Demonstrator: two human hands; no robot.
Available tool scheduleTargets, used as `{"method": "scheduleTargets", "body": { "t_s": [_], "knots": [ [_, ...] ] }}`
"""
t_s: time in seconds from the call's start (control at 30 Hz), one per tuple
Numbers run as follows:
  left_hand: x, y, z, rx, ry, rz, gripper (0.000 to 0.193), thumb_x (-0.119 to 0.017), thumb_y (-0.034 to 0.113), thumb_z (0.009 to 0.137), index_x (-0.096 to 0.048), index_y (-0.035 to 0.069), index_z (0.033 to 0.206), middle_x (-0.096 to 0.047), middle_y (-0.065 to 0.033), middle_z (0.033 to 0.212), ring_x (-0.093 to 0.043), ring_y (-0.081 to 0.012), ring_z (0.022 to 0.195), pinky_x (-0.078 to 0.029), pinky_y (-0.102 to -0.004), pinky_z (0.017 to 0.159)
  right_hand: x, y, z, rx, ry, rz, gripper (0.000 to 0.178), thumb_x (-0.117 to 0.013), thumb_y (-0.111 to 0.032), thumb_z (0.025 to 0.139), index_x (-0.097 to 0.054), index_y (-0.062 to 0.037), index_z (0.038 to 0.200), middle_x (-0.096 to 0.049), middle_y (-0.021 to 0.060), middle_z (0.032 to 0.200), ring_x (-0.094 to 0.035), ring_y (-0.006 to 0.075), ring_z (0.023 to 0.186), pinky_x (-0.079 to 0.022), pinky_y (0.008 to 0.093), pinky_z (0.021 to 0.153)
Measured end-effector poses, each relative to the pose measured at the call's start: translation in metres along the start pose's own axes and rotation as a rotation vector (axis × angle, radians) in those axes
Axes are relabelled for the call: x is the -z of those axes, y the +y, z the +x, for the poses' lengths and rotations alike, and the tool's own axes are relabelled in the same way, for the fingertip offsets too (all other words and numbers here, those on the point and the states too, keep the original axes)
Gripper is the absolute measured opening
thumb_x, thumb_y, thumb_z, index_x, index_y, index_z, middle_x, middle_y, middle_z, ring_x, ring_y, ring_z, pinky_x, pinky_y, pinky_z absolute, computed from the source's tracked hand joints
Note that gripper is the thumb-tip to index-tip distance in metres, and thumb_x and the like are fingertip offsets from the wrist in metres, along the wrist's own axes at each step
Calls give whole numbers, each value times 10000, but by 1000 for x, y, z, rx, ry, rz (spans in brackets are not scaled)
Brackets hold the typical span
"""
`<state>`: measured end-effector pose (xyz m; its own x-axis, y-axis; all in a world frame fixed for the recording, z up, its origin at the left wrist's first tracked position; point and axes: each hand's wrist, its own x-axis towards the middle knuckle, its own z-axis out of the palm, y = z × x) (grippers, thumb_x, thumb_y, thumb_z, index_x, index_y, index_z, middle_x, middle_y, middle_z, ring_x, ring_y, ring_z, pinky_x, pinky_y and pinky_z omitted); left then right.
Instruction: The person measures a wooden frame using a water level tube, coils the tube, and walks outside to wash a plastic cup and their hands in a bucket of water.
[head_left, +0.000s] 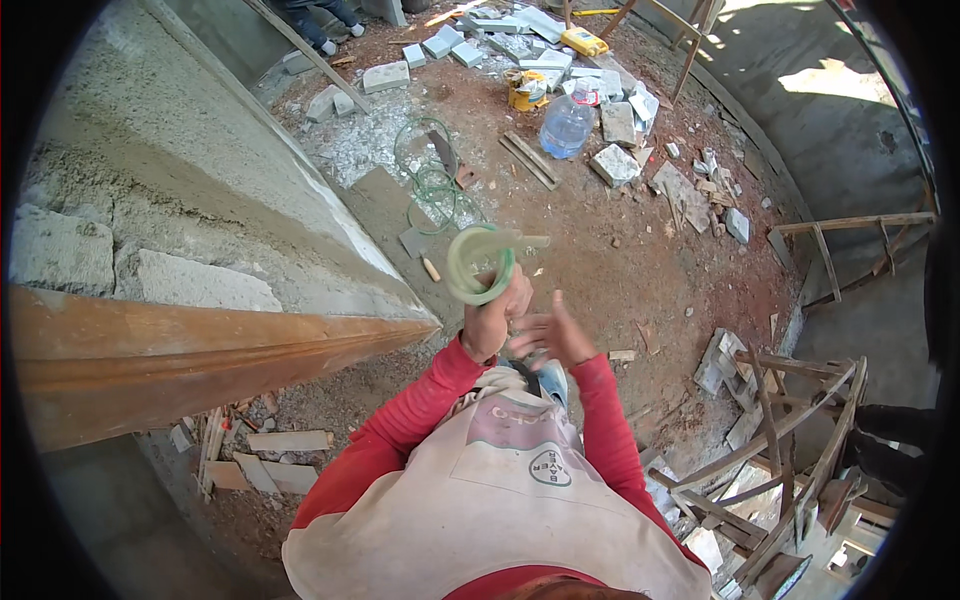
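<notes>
A coil of pale green, see-through hose [465, 290] is gripped in my left hand [487, 325], its loops standing just beyond the fingers. One hose end [535, 241] points out to the right. Close beside it, my right hand [560, 335] has its thumb raised and its fingers apart, somewhat blurred, with nothing seen in it. On the ground ahead lie loose loops of thin green hose [440, 205], near a dark flat blade-like tool [442, 150] and a small wooden piece [431, 269].
A rough plastered wall with a wooden board [200, 345] stands left. Ahead are a large water bottle [567, 125], a yellow container [526, 90] and broken blocks [615, 165]. Wooden trestles [790, 430] stand right. Another person's legs [315, 22] show at the far left, and dark-clothed legs [890, 425] at the right edge.
</notes>
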<state>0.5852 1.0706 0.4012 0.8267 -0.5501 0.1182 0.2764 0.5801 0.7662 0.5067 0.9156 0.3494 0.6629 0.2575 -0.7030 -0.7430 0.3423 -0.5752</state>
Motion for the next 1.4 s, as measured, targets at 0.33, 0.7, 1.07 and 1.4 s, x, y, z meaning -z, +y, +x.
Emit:
{"method": "scheduleTargets", "body": {
  "t_s": [0.33, 0.7, 1.07, 1.4],
  "knots": [
    [-48, 136, -118, -545, 18, -71, 487, -345, 414, 1048, -406, 165, 633, -270, 57, 475, -234, -66, 373, -202, -264, 394, 54, -75, 175, 227, -322, 1135, 265, -516, -138, 939, -488, 107, 1037, -505, 72, 764, -516, 173, 663, -503, 318, 626],
    [-133, 255, -442, -1533, 1064, 767, 371, -419, 295, 1004, -380, 136, 671, -209, 40, 553, -182, -96, 459, -191, -249, 432, 162, -193, 208, 465, 49, 983, 89, -443, -121, 975, -461, -34, 968, -455, 6, 723, -392, 95, 533, -407, 251, 502],
    [-86, 98, -155, -377, 1146, 1190, 346, -498, 201, 981, -550, 18, 1270, -624, -131, 1148, -620, -221, 991, -498, -335, 831, -134, -80, -5, 1054, -669, -384, 226, -623, -198, 937, -615, -44, 1103, -588, 76, 1176, -595, 206, 1020, -463, 330, 904],
    [-115, 59, -123, -260, 993, 793, 341, -562, 316, 981, -608, 12, 1128, -660, -80, 818, -518, -140, 708, -462, -307, 688, -53, -110, 90, -145, -818, 766, 115, -575, -78, 906, -599, -52, 1015, -614, 65, 1072, -561, 216, 1020, -425, 405, 945]
  ]
}}
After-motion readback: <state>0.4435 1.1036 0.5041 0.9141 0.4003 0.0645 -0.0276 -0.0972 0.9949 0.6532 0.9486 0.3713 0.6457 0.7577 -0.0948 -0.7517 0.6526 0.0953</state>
